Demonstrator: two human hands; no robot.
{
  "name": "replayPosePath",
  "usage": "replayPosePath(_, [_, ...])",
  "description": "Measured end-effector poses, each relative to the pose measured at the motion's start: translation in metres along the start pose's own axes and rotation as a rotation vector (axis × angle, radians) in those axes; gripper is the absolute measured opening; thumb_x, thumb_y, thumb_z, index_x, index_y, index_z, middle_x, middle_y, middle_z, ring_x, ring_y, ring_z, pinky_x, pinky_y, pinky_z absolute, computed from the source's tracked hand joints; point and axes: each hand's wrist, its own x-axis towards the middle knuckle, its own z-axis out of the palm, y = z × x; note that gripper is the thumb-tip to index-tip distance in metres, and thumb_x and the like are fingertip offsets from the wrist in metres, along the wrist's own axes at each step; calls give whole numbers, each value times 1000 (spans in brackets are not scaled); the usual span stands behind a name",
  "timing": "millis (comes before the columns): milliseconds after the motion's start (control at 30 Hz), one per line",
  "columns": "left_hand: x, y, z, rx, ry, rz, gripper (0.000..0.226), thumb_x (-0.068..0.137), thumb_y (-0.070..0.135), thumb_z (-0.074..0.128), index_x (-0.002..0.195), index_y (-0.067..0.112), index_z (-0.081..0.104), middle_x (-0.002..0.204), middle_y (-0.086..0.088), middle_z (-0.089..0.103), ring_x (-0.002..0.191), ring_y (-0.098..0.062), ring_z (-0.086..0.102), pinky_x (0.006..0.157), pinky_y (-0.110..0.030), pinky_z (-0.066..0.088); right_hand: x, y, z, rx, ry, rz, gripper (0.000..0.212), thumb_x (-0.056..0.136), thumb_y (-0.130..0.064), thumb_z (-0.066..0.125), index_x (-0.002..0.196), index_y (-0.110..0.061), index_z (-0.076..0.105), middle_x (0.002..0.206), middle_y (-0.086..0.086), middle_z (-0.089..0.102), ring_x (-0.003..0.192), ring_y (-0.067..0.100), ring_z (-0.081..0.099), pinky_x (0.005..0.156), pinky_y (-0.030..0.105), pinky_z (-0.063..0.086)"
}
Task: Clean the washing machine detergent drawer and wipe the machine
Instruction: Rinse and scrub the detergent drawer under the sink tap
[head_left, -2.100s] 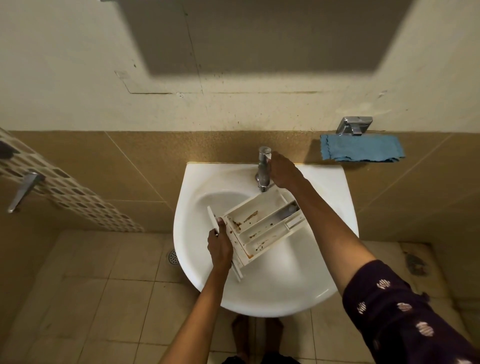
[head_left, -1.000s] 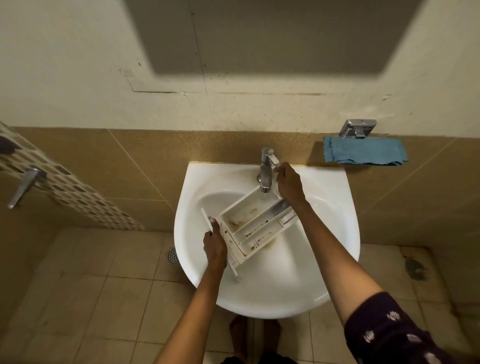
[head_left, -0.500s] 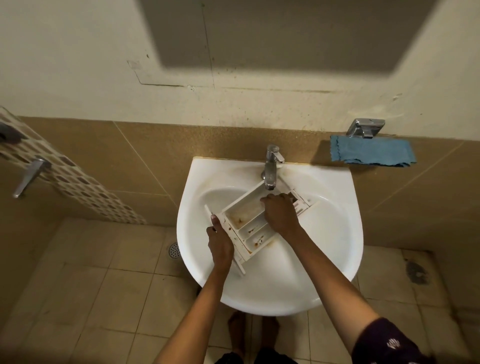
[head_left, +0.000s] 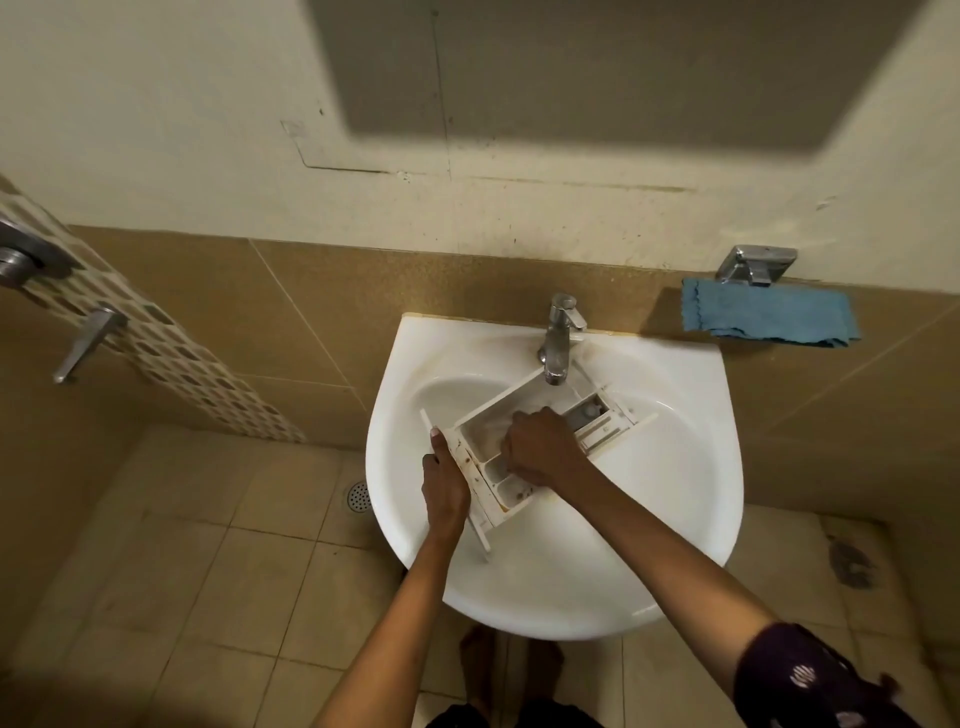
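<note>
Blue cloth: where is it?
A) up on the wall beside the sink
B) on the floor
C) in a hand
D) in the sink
A: the blue cloth hangs on the wall under a metal holder, right of the sink.

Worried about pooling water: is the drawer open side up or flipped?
Open side up: the drawer shows its compartments to the camera; the left hand grips its front, the right hand reaches inside.

Tap (head_left: 558, 338) over drawer (head_left: 605, 430) far end, sink (head_left: 545, 597) open nearside — wall (head_left: 467, 280) behind
</note>
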Motion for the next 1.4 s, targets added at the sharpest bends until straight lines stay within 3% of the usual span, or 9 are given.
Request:
replayPosePath(100, [9, -7, 1, 15, -6, -6, 111, 61, 93, 3, 120, 14, 54, 117, -16, 62, 105, -34, 58, 95, -51, 45, 3, -6, 3, -25, -37, 13, 37, 96, -28, 39, 111, -4, 63, 115, 12, 60, 108, 33, 56, 89, 35, 41])
replayPosePath(200, [-2, 5, 0, 21, -1, -23, 82, 84, 74, 9, 124, 16, 51, 118, -14, 61, 105, -33, 58, 97, -48, 44, -3, -17, 11, 85, -129, -98, 37, 95, -31, 40, 110, -5, 61, 113, 11, 62, 102, 34, 59, 80, 35, 43])
replayPosePath(367, [-9, 9, 0, 21, 19, -33, 72, 92, 63, 8, 126, 14, 48, 120, -16, 59, 109, -34, 55, 97, -45, 41, 3, 11, 1, -3, 52, 102, 36, 94, -27, 39, 108, -1, 61, 113, 16, 63, 103, 33, 60, 86, 35, 40])
replayPosePath(567, [-7, 8, 1, 41, 48, -9, 68, 95, 57, 9, 126, 9, 47, 122, -14, 57, 109, -34, 54, 86, -37, 37, -7, -19, 17, 117, -51, -98, 36, 93, -30, 42, 105, -2, 62, 108, 14, 63, 100, 34, 59, 78, 35, 43])
replayPosePath(833, [-10, 8, 1, 65, 38, 16, 67, 96, 55, 14, 132, 7, 44, 127, -16, 53, 115, -33, 50, 86, -34, 33, -4, -14, 13, 125, 27, 8, 36, 93, -29, 41, 108, -1, 60, 110, 15, 64, 103, 34, 60, 83, 34, 44])
replayPosePath(933, [-11, 8, 1, 72, 40, 34, 67, 96, 55, 14, 125, 4, 47, 118, -14, 55, 103, -30, 51, 82, -32, 32, -10, -10, 18, 51, 11, -113, 38, 94, -31, 40, 104, -4, 65, 108, 12, 62, 99, 34, 59, 78, 35, 43])
replayPosePath(1133, [-6, 1, 6, 97, 38, 58, 68, 95, 58, 15, 111, 2, 50, 93, -7, 54, 86, -23, 49, 77, -34, 32, 5, 23, 4, -2, 103, 125, 37, 96, -29, 37, 105, -4, 64, 109, 13, 65, 102, 30, 61, 85, 32, 42])
replayPosePath(1300, [-3, -2, 7, 115, 42, 89, 69, 95, 58, 13, 109, 4, 51, 94, -7, 54, 83, -21, 49, 72, -31, 32, -6, -1, 20, 55, 0, -164, 37, 95, -31, 38, 105, -8, 65, 109, 10, 63, 98, 33, 61, 84, 35, 43])
replayPosePath(1400, [0, -5, 7, 137, 47, 115, 77, 93, 61, 11, 104, -3, 52, 83, -7, 53, 70, -18, 48, 57, -29, 32, -2, 21, 6, -16, 90, 69, 39, 96, -30, 37, 105, -4, 64, 110, 12, 64, 101, 32, 61, 84, 33, 42])
